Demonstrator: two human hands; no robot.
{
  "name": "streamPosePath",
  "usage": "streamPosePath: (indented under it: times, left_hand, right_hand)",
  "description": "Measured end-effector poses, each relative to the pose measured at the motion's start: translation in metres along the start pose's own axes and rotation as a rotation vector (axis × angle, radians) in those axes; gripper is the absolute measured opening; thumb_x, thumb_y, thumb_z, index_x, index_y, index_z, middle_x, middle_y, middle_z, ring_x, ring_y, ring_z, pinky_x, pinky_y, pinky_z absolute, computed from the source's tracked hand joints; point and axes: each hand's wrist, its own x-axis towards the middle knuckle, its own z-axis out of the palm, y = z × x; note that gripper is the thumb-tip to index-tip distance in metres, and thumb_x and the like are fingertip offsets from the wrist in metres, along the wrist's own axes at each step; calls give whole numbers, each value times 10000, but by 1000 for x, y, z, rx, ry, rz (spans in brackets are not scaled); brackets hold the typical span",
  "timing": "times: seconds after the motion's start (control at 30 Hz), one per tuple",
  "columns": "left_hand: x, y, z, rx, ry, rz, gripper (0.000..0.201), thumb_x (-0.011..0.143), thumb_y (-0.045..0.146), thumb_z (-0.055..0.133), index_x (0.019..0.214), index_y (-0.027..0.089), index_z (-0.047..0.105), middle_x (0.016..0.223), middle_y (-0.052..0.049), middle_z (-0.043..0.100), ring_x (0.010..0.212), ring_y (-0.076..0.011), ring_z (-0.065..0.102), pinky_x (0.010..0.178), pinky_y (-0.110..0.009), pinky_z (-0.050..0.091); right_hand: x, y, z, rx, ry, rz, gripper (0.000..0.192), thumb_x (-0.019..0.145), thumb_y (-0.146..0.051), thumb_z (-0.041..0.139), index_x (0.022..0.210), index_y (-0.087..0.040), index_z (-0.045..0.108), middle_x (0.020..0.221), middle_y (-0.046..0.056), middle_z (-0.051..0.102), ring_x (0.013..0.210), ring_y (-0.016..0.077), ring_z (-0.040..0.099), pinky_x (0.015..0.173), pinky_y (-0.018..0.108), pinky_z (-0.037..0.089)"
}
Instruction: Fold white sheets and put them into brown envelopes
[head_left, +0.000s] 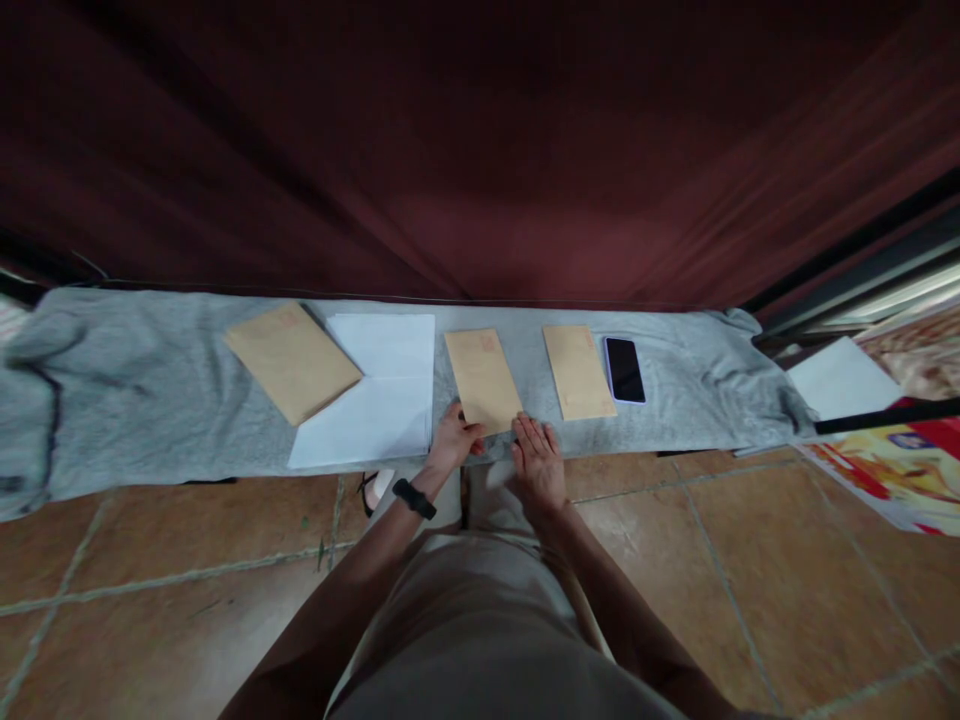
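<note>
A brown paper envelope (482, 377) with a faint reddish mark near its top lies in front of me, slightly slanted. My left hand (454, 440), with a black band on the wrist, is closed on the envelope's lower left corner, thumb on top. At the lower right corner, my right hand (539, 462) has its fingers stretched out, the fingertips touching the edge. White paper sheets (382, 425) with a crease across them lie to the left. Partly over them rests a tilted stack of brown envelopes (294, 362). Another brown envelope (578, 372) lies to the right.
A phone (625, 369) with a dark screen lies beside the right envelope. Grey cloth (697, 380) covers the narrow bench. A dark red curtain (480, 200) hangs behind it. At far right are a white sheet (844, 378) and a colourful printed box (900, 470).
</note>
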Motion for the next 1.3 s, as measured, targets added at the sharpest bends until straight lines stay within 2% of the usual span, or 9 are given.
streamPosePath:
  times: [0.27,0.47,0.57,0.67,0.77,0.9,1.13,1.3]
  left_hand:
    - [-1,-2,-1,18,2,6,429,802,283,784,1108,182,500,631,42,662,422,-129,603,421,-214,486]
    - [-11,8,11,229,161,85,595,734,327,838,1213,174,519,1015,-96,750,543,-138,651,413,-208,442]
    - [-15,11,13,327,178,79,589,752,315,813,1242,164,522,1000,-96,756,503,-137,626,421,-225,419]
    - [-18,11,14,390,198,106,553,798,336,767,1264,168,521,970,-87,757,521,-152,637,473,-240,434]
    - [-22,12,16,427,239,129,522,816,340,748,1260,173,531,930,-88,753,635,-187,686,533,-241,448]
    - [-24,14,18,479,294,137,483,803,292,749,1224,165,551,873,-94,742,727,-224,703,578,-250,451]
    - [-15,7,10,354,180,106,367,822,207,687,1166,177,562,808,-40,723,485,-150,608,506,-251,448]
    - [-7,-2,4,111,92,-4,326,804,195,703,1093,199,553,694,25,685,456,-134,609,457,-223,466]
  right_hand:
    - [1,3,-3,13,14,44,463,1069,-272,350,1478,-139,522,1492,118,568,1403,240,500,1241,470,245]
    - [5,-5,-5,53,6,109,446,1052,-266,365,1433,-142,561,1447,145,603,1382,262,506,1226,496,224]
    - [12,-9,-3,96,35,174,424,1059,-289,355,1380,-141,591,1389,160,636,1335,261,536,1209,507,228]
    - [23,-15,4,90,77,260,480,1068,-373,342,1440,-127,520,1405,191,609,1345,282,512,1189,534,248]
    - [31,-21,12,52,86,299,585,1063,-453,350,1528,-103,405,1481,225,534,1412,314,436,1187,574,236]
    - [35,-24,18,31,79,328,620,1064,-459,343,1564,-93,351,1537,237,473,1451,335,392,1186,600,226]
    - [36,-19,22,74,109,359,593,1057,-423,353,1552,-97,376,1544,235,465,1451,332,398,1175,595,263]
    - [36,-13,21,86,128,353,557,1049,-342,333,1559,-121,363,1521,216,499,1425,320,429,1167,579,290]
